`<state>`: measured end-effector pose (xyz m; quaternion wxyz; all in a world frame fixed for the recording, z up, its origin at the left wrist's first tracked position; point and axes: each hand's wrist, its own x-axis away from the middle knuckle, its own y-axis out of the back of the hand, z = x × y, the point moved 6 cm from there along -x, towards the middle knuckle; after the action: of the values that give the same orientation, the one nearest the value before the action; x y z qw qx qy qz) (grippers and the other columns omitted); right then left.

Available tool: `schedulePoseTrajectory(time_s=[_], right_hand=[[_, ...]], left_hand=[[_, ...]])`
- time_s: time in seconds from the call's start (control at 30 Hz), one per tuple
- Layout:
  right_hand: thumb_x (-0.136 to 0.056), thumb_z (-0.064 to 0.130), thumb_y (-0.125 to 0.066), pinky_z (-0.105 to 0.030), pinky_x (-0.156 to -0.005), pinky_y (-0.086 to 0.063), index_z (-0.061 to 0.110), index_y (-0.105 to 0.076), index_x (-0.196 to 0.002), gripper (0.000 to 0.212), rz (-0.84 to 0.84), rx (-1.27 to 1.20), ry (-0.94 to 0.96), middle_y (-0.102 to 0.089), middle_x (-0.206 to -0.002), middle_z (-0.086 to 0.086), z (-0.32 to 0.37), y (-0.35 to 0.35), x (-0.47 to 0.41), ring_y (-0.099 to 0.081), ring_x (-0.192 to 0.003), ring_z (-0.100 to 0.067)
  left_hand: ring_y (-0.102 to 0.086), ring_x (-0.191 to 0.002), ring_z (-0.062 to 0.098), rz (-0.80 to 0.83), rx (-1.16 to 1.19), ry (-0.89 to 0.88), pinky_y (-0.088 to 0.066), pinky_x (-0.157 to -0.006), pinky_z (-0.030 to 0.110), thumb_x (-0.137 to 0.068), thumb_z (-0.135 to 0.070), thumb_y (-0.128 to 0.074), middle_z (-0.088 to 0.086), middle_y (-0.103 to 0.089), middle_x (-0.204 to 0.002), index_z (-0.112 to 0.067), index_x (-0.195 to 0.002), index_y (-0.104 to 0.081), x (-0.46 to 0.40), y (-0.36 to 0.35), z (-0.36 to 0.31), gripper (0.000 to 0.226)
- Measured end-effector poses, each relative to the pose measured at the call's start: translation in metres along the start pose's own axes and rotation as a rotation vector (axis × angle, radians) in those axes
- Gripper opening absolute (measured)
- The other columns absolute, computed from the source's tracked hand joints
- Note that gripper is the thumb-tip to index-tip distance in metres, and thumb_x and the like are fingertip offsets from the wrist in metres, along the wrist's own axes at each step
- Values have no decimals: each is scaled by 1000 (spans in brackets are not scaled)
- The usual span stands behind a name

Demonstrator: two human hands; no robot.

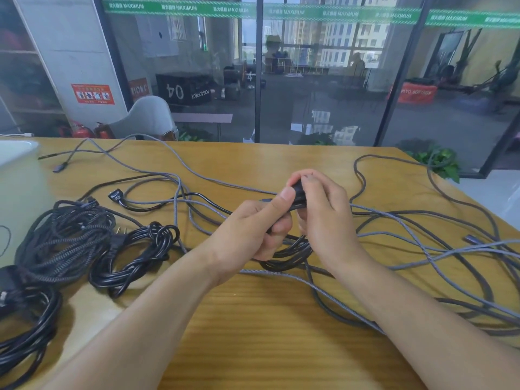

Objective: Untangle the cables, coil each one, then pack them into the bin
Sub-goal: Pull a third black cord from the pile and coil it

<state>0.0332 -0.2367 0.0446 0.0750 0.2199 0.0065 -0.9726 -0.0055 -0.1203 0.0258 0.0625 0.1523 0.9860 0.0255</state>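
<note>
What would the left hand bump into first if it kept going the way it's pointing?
Probably the right hand. The left hand points up and rightward, and both already grip the same small black cable bundle, fingers almost touching. Depth is hard to judge.

A wooden worktop [253, 319] stands before a glass wall [323, 80] with black frames and a green strip [337, 14] along the top. At left are a white pillar [73, 52], shelves [19, 66], a grey chair [146, 115] and red extinguishers [83, 132]. Daylight shows towers outside.
</note>
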Motion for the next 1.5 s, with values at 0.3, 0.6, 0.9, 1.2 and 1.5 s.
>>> schedulePoseTrajectory(time_s=[0.3, 0.6, 0.9, 1.2, 1.5], right_hand=[[-111, 28, -45, -19, -90, -50, 24, -60, -133, 27, 203, 143, 33, -68, -109, -8, -2, 3, -6, -68, -101, -10], [-94, 41, -73, -12, -82, -48, 38, -70, -112, 18, 752, 746, -20, -70, -99, 20, -23, 4, 0, -62, -94, 4], [-104, 31, -61, -25, -87, -47, 36, -73, -118, 19, 535, 877, 20, -63, -104, 23, -33, 40, -25, -59, -100, 0], [-108, 29, -52, -34, -69, -60, 26, -57, -118, 12, -29, 788, -13, -76, -80, 6, -31, 71, -39, -73, -73, -6], [-104, 8, -56, -19, -91, -50, 32, -66, -122, 32, 418, 893, -86, -68, -113, 19, -64, 55, -33, -62, -106, 6]], left_hand=[[-12, -48, 14, -167, 141, -23, -11, -46, 27, -93, -58, -48, -5, -19, -53, -26, -59, -35, -3, 27, -2, 49], [-12, -40, 9, -433, 358, -105, -6, -46, 29, -105, -56, -43, -8, -16, -50, -26, -60, -33, 7, 87, -17, 55], [-13, -41, 11, -392, 298, -82, -12, -43, 26, -104, -56, -44, -7, -17, -50, -25, -60, -33, 8, 84, -18, 55], [-11, -45, 13, -367, 262, -56, -12, -45, 26, -105, -56, -44, -6, -17, -51, -26, -59, -33, 8, 79, -18, 55], [-12, -45, 12, -385, 262, -40, -9, -47, 27, -104, -57, -46, -7, -17, -52, -26, -57, -34, 7, 78, -13, 56]])
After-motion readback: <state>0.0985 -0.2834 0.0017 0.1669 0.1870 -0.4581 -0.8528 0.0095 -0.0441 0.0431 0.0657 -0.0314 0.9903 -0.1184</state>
